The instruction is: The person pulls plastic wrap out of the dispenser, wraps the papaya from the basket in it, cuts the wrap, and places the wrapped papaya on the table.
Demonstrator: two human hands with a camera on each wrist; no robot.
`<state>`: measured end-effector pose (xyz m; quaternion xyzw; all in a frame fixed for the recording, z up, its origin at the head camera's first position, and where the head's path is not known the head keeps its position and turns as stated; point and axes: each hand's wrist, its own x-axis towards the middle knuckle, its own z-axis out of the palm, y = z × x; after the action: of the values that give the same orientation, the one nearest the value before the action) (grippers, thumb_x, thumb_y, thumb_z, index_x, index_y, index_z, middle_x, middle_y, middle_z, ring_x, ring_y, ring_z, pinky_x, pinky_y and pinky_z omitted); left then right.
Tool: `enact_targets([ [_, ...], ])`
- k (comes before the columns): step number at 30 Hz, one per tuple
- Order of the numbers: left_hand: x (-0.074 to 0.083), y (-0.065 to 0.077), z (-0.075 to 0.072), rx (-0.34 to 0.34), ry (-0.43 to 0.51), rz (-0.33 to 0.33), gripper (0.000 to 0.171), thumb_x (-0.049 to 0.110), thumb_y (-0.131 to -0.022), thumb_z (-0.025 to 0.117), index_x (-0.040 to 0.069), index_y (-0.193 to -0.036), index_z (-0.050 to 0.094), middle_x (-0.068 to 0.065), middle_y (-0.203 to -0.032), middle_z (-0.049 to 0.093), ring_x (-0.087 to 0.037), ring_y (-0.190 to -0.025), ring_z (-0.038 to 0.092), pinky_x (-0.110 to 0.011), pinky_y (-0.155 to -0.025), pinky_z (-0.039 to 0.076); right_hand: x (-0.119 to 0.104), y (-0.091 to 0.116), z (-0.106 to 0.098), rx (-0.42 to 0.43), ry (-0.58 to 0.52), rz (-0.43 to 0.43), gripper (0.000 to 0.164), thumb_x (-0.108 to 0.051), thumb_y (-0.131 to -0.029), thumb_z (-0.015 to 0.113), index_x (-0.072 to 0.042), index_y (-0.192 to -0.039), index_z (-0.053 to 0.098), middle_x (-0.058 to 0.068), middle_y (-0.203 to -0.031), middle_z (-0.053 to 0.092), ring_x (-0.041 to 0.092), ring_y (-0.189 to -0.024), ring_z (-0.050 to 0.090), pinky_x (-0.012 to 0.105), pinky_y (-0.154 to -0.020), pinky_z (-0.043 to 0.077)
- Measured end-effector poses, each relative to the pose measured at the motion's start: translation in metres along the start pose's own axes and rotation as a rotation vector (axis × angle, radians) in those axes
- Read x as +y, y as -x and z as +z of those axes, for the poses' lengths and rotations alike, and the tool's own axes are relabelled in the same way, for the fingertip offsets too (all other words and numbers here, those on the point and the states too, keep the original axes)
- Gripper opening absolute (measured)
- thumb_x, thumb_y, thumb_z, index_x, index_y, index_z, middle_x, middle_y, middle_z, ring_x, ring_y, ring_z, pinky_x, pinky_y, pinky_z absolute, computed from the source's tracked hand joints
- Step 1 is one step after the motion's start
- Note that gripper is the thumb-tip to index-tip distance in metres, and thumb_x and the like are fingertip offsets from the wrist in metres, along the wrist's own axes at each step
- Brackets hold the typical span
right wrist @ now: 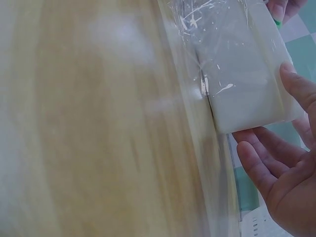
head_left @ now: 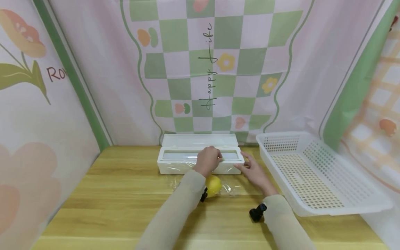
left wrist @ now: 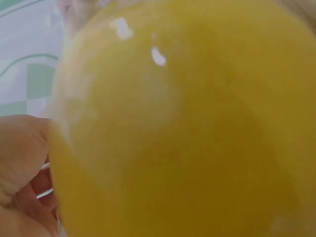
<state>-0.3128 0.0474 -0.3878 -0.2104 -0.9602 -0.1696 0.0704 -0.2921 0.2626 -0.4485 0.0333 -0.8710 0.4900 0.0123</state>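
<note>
A white cling film dispenser box (head_left: 175, 168) stands on the table with its lid (head_left: 200, 140) raised at the back. My left hand (head_left: 207, 160) reaches over its front edge, pinching a small green slide cutter (right wrist: 278, 22). At the box's right end, my right hand (head_left: 254, 172) grips the corner, thumb on one side and fingers round the other. Clear cling film (right wrist: 217, 74) hangs down the front of the box and spreads onto the table. A yellow lemon-like fruit (head_left: 214, 185) lies in front, under my left wrist, with film around it; it fills most of the left wrist view (left wrist: 173, 138).
To the right, a white perforated plastic basket (head_left: 343, 211) sits close beside my right forearm. The wooden table (head_left: 103, 194) runs up to a patterned curtain (head_left: 228, 86) right behind the box, with more cloth at both sides.
</note>
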Motion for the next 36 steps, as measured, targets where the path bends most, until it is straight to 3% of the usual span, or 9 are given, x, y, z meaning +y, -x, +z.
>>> enact_targets([
  [6, -0.009, 0.001, 0.000, -0.026, 0.110, 0.002, 0.014, 0.024, -0.094, 0.072, 0.013, -0.100, 0.079, 0.002, -0.100, 0.074, -0.013, -0.093, 0.068, -0.026, -0.083, 0.056, 0.000, 0.000, -0.001, -0.009, 0.007, -0.002, 0.080, -0.044, -0.097, 0.064, -0.015, -0.159, 0.024, 0.032, -0.135, 0.054, 0.039, -0.117, 0.058, 0.048, -0.092, 0.051],
  [15, -0.017, 0.005, -0.008, -0.068, 0.214, 0.001, 0.013, 0.017, -0.096, 0.070, 0.008, -0.102, 0.077, -0.001, -0.101, 0.073, -0.015, -0.094, 0.067, -0.024, -0.082, 0.055, 0.001, 0.001, -0.002, -0.009, 0.007, -0.002, 0.079, -0.044, -0.097, 0.065, -0.016, -0.160, 0.024, 0.030, -0.132, 0.056, 0.034, -0.107, 0.063, 0.047, -0.089, 0.052],
  [24, -0.020, 0.009, -0.009, -0.026, 0.059, 0.009, 0.015, 0.027, -0.096, 0.070, 0.017, -0.102, 0.079, 0.006, -0.100, 0.074, -0.012, -0.095, 0.067, -0.028, -0.081, 0.056, 0.003, 0.000, -0.001, -0.009, 0.003, -0.008, 0.081, -0.046, -0.096, 0.065, -0.017, -0.160, 0.025, 0.030, -0.134, 0.055, 0.040, -0.119, 0.057, 0.050, -0.093, 0.051],
  [36, -0.024, 0.013, -0.008, -0.007, 0.095, 0.000, 0.012, 0.020, -0.096, 0.070, 0.011, -0.101, 0.077, 0.001, -0.098, 0.072, -0.016, -0.094, 0.066, -0.028, -0.084, 0.056, 0.002, 0.000, -0.001, -0.010, 0.004, -0.010, 0.082, -0.047, -0.096, 0.065, -0.017, -0.160, 0.023, 0.028, -0.135, 0.055, 0.040, -0.121, 0.055, 0.050, -0.095, 0.051],
])
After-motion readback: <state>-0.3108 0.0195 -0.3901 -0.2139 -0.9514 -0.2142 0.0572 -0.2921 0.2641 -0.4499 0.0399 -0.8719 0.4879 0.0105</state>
